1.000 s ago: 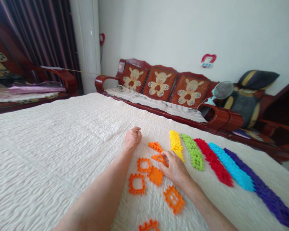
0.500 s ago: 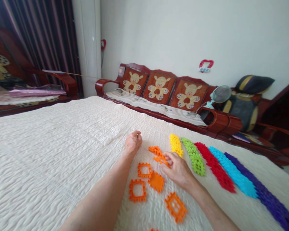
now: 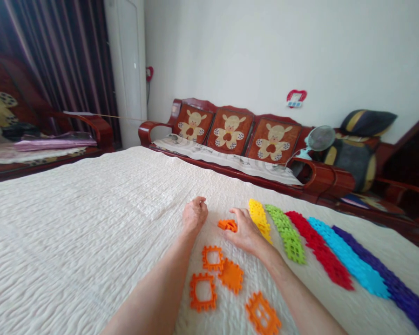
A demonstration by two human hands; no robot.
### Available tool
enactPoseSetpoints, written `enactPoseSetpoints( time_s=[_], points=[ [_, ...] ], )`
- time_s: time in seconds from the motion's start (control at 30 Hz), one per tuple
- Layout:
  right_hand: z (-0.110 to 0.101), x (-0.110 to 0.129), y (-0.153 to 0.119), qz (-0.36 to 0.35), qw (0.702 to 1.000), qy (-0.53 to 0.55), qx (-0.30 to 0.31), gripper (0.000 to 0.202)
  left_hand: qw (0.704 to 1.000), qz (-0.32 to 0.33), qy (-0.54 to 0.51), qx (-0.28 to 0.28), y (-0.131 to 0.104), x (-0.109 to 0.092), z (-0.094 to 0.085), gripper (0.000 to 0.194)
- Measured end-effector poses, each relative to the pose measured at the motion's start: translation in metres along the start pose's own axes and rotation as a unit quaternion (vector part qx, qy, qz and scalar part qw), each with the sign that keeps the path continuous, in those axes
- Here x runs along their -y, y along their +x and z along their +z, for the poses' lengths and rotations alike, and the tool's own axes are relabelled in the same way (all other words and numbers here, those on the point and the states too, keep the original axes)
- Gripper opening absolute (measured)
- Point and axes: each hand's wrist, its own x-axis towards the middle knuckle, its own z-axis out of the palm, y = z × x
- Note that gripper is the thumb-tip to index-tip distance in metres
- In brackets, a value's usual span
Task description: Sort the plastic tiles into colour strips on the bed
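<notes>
My right hand (image 3: 245, 231) curves around a small stack of orange pieces (image 3: 227, 225), thumb and fingers on either side of it. Left of the stack, my left hand (image 3: 195, 215) rests on the cover with its fingers curled; what it holds, if anything, is hidden. Nearer to me lie two orange square frames (image 3: 212, 258) (image 3: 203, 291), a solid orange piece (image 3: 231, 276) and an orange window-like piece (image 3: 263, 314). Right of my right hand, a yellow row (image 3: 260, 219) of overlapping pieces lies beside a green row (image 3: 286, 234).
Farther right on the white quilted cover (image 3: 91, 223) are a red row (image 3: 319, 250), a light blue row (image 3: 349, 257) and a purple row (image 3: 384, 274). Behind stand a wooden sofa (image 3: 230, 168) with bear cushions and a small fan (image 3: 320, 138).
My right hand has moved slightly left and up, and the loose orange pieces by its fingers are now gathered into a more compact stack. The view has tilted slightly.
</notes>
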Motion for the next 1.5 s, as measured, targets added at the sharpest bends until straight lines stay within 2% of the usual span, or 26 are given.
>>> enactPoseSetpoints(
  time_s=[0.07, 0.17, 0.23, 0.33, 0.43, 0.57, 0.73, 0.9, 1.0, 1.07, 1.13, 1.27, 1.4, 1.43, 1.47, 1.5],
  points=[
    [0.000, 0.000, 0.005, -0.026, 0.999, -0.012, 0.044, 0.052, 1.000, 0.003, -0.001, -0.001, 0.000, 0.000, 0.000, 0.034],
    [0.002, -0.002, 0.014, -0.058, 0.991, -0.058, 0.107, 0.029, 1.000, 0.005, 0.000, -0.004, 0.000, 0.001, 0.000, 0.034],
    [0.001, -0.002, 0.017, -0.070, 0.985, -0.089, 0.127, 0.018, 1.000, 0.006, 0.002, -0.002, 0.001, 0.001, 0.000, 0.034],
    [-0.006, -0.003, 0.024, -0.081, 0.980, -0.107, 0.148, 0.013, 1.000, 0.006, 0.004, 0.000, 0.001, 0.002, 0.001, 0.034],
    [-0.019, -0.011, 0.042, -0.072, 0.981, -0.121, 0.135, 0.015, 1.000, 0.007, 0.007, 0.002, 0.002, 0.002, 0.001, 0.033],
    [-0.029, -0.034, 0.079, -0.020, 0.984, -0.150, 0.099, 0.020, 1.000, 0.005, 0.012, 0.007, 0.001, 0.001, 0.000, 0.033],
    [-0.018, -0.059, 0.106, 0.012, 0.983, -0.158, 0.096, 0.024, 1.000, 0.007, 0.014, 0.003, 0.002, 0.001, 0.000, 0.033],
    [-0.002, -0.064, 0.114, 0.029, 0.983, -0.143, 0.108, 0.026, 1.000, 0.012, 0.018, 0.002, 0.002, 0.003, 0.003, 0.033],
    [-0.006, -0.060, 0.112, 0.025, 0.986, -0.122, 0.111, 0.039, 1.000, 0.018, 0.010, -0.005, 0.002, 0.003, 0.003, 0.033],
    [-0.017, -0.058, 0.106, 0.010, 0.989, -0.109, 0.102, 0.054, 1.000, 0.020, 0.004, -0.007, 0.002, 0.003, 0.003, 0.033],
    [-0.030, -0.057, 0.100, -0.010, 0.993, -0.095, 0.072, 0.061, 1.000, 0.016, 0.004, -0.005, 0.002, 0.003, 0.003, 0.032],
    [-0.052, -0.064, 0.086, -0.025, 0.998, -0.057, -0.012, 0.047, 1.000, 0.009, 0.013, 0.004, 0.002, 0.002, 0.002, 0.033],
    [-0.058, -0.053, 0.058, 0.009, 0.998, -0.015, -0.062, 0.027, 1.000, 0.005, 0.010, 0.006, 0.002, 0.001, 0.001, 0.033],
    [-0.056, -0.044, 0.046, -0.003, 0.999, 0.009, -0.053, 0.023, 1.000, 0.005, 0.008, 0.006, 0.002, 0.001, 0.001, 0.033],
    [-0.054, -0.034, 0.032, -0.031, 0.999, 0.042, -0.010, 0.021, 1.000, 0.005, 0.007, 0.006, 0.001, 0.001, 0.001, 0.033],
    [-0.051, -0.022, 0.017, -0.071, 0.993, 0.074, 0.058, 0.021, 1.000, 0.005, 0.007, 0.007, 0.001, 0.002, 0.001, 0.034]
  ],
)
